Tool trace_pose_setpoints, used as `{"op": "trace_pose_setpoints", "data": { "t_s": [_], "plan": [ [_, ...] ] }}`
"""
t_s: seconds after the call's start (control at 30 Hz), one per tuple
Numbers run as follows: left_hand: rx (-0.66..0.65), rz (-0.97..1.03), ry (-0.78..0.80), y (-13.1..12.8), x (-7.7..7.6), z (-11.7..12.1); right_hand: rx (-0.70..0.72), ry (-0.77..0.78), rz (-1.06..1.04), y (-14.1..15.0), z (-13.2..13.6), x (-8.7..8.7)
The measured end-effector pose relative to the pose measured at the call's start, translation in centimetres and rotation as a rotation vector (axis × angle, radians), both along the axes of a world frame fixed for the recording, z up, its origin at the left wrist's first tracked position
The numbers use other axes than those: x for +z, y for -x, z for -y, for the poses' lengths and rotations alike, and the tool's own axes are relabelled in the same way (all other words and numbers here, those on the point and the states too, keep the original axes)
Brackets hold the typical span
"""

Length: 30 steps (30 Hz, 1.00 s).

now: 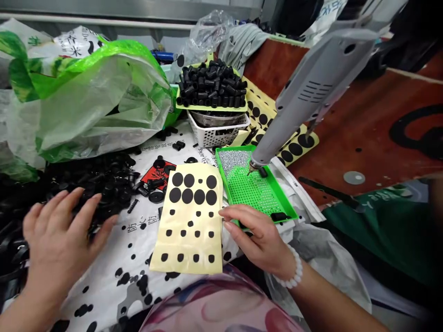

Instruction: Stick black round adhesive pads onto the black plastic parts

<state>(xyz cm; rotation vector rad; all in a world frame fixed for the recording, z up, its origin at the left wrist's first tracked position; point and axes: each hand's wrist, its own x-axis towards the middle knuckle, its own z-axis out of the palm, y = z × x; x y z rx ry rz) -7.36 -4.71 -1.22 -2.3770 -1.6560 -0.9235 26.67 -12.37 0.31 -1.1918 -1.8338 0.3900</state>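
My left hand (pixel 64 230) hovers with spread fingers at the edge of a heap of black rubber parts (pixel 100 189), nothing gripped in it. In front of me lies a pale yellow sheet of stickers (pixel 185 246). Large black discs sit in its upper rows, and small dark marks dot the lower part. My right hand (pixel 265 242), with a white bead bracelet (pixel 296 269) at the wrist, has thumb and forefinger closed on the sheet's right edge. Just beyond that hand is a green tray (pixel 238 182) with small silvery screws at its far end.
A grey electric screwdriver (pixel 304 92) hangs tip-down over the tray. Behind stands a white basket (pixel 218 136) under a stack of black tubular parts (pixel 212 85). A green-and-clear plastic bag (pixel 104 97) fills the back left. More sticker sheets (pixel 265 99) lie beside a reddish-brown board (pixel 380 138).
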Motion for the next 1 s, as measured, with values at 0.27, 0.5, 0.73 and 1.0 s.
{"op": "trace_pose_setpoints", "data": {
  "t_s": [0.27, 0.5, 0.73, 1.0],
  "plan": [
    [0.097, 0.069, 0.569, -9.9, 1.4, 0.2, 0.066, -0.07, 0.178, 1.9, -3.3, 0.2],
    [0.055, 0.697, 0.855, -11.7, 0.6, -2.7, 0.063, 0.118, 0.501, 3.8, -2.6, -1.6],
    [-0.012, 1.091, 1.053, -12.6, 2.3, -1.6, -0.006, -0.028, 0.238, 3.6, -3.3, -0.9],
    [-0.127, 1.14, 1.119, -12.6, 3.0, 1.4, -0.079, -0.103, 0.18, 5.1, -5.3, 0.1]
  ]
}}
